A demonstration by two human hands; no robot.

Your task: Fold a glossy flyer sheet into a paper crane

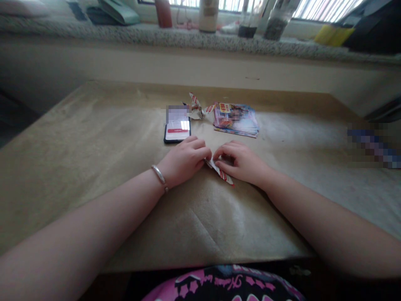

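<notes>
A small folded piece of printed paper [224, 174], white with red marks, lies on the brown paper-covered table [94, 146]. Both hands press on it. My left hand [184, 161], with a silver bangle at the wrist, has its fingers curled and pinches the paper's left end. My right hand [241, 162] rests over the paper's right part with fingers bent down onto it. Most of the paper is hidden under the hands.
A phone [177, 127] with a lit screen lies just beyond my left hand. A finished folded paper figure [198, 108] and a stack of colourful leaflets [236, 119] sit behind. Jars and bottles stand on the stone windowsill [188, 37].
</notes>
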